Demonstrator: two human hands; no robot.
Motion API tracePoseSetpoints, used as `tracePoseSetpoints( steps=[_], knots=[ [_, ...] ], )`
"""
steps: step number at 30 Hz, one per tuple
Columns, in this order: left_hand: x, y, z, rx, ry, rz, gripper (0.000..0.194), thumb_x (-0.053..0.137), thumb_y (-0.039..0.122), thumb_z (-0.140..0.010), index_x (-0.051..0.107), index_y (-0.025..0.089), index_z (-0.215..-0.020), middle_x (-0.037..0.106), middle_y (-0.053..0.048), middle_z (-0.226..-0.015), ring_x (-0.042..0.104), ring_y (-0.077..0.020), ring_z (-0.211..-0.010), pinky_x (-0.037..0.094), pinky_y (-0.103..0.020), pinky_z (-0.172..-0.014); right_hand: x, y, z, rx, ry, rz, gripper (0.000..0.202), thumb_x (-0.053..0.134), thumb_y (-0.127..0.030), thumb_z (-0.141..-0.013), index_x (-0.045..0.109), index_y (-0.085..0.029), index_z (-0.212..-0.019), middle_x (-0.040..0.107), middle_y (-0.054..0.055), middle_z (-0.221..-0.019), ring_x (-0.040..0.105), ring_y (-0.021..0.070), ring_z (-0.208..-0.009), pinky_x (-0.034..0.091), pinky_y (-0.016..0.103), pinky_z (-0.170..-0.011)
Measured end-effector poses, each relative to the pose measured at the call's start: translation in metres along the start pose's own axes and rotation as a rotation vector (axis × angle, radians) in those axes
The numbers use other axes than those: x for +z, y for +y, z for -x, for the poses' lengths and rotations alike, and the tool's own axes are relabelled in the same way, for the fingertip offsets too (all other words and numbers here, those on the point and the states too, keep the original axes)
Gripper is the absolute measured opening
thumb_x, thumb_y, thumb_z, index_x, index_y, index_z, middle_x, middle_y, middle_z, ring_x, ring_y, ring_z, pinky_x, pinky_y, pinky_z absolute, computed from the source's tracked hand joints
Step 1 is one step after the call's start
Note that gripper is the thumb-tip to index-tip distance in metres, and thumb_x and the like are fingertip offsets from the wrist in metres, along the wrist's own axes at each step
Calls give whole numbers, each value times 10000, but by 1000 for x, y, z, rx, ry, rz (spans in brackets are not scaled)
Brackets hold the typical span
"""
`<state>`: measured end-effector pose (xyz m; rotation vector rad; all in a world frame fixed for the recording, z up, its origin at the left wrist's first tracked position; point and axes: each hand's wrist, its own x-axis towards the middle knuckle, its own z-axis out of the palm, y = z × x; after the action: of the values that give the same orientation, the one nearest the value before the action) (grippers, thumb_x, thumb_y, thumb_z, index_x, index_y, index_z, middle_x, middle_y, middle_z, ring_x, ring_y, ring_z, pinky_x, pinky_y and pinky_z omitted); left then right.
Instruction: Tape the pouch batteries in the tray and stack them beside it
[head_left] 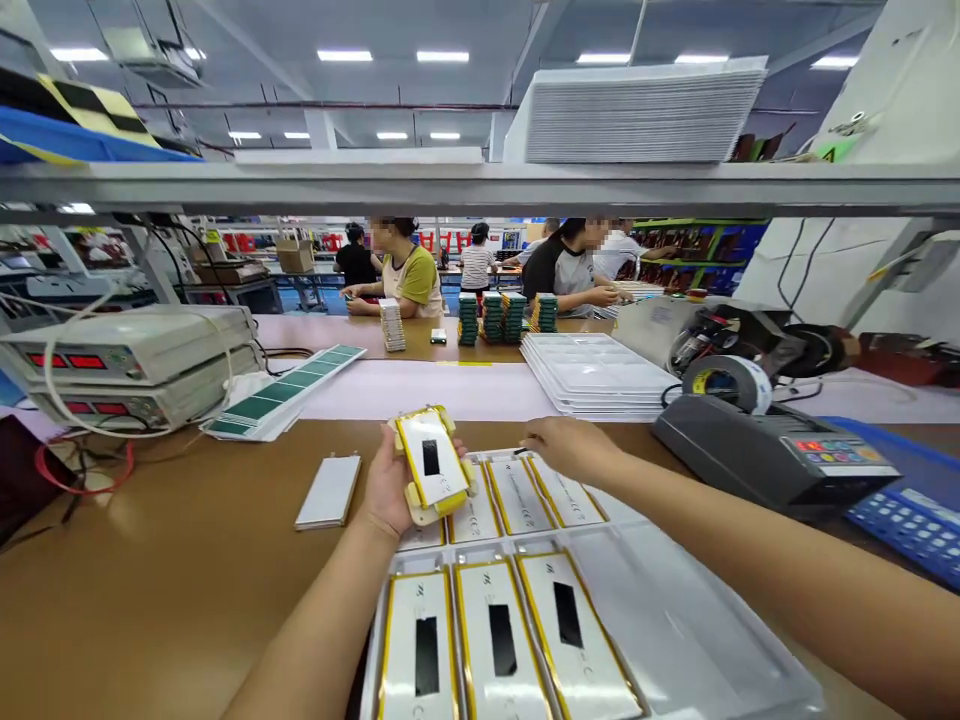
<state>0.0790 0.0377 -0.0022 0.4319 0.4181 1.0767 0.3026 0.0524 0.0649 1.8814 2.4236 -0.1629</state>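
Observation:
My left hand (386, 485) is wrapped round a white pouch battery cell (446, 468) with yellow edges and a black patch, which sits in a pale yellow holder (424, 514). It is tilted above the left back part of a clear plastic tray (675, 600). My right hand (570, 445) is over the tray's back edge, fingers pinched, with a small piece of black tape (520, 451) at the fingertips. Below, the tray holds several more cells; the front cells (501, 640) carry black patches, and the back ones (521, 500) show print without a visible patch.
Left of the tray lies a stack of plain cells (328, 492). A tape dispenser (765, 450) with a tape roll (727, 385) stands at right, near stacked trays (596, 370). Power supplies (135, 365) stand at left. A shelf (480, 187) crosses overhead; co-workers sit beyond.

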Motion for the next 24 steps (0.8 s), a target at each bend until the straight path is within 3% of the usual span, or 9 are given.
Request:
tracePoseSetpoints(
  steps=[3,6,13,17,24],
  knots=[
    [-1,1,-2,41,32,13,755,381,685,-676,517,86,-1114,619,-192,-997,558,-306,-975,435,-475,-821,5,42,6,84,-45,183,259,357,-243,-817,607,-180,-834,651,91,-879,583,213,-776,351,267,-565],
    [-3,2,-5,76,67,11,723,402,668,-678,518,108,-1121,626,-184,-973,571,-317,-942,449,-497,-782,10,64,11,104,-84,224,236,385,-214,-795,613,-155,-781,654,114,-840,592,231,-750,359,282,-556],
    [-4,2,-7,135,132,12,658,427,629,-694,523,135,-1118,634,-153,-946,593,-304,-882,454,-517,-769,27,56,15,65,-86,167,179,428,-139,-762,606,-128,-759,639,136,-876,573,240,-826,377,310,-635],
    [-5,2,-7,99,164,12,661,399,640,-700,529,133,-1103,634,-159,-931,596,-310,-876,455,-528,-758,32,59,7,108,-113,69,146,452,-165,-761,589,-125,-730,625,144,-871,556,249,-831,372,326,-660],
    [-6,3,-5,60,135,32,679,393,662,-687,540,126,-1077,639,-156,-893,612,-290,-820,467,-508,-743,40,71,-3,223,-290,-349,329,342,-391,-849,516,-163,-688,535,11,-609,451,83,-500,347,211,-479]
  ],
)
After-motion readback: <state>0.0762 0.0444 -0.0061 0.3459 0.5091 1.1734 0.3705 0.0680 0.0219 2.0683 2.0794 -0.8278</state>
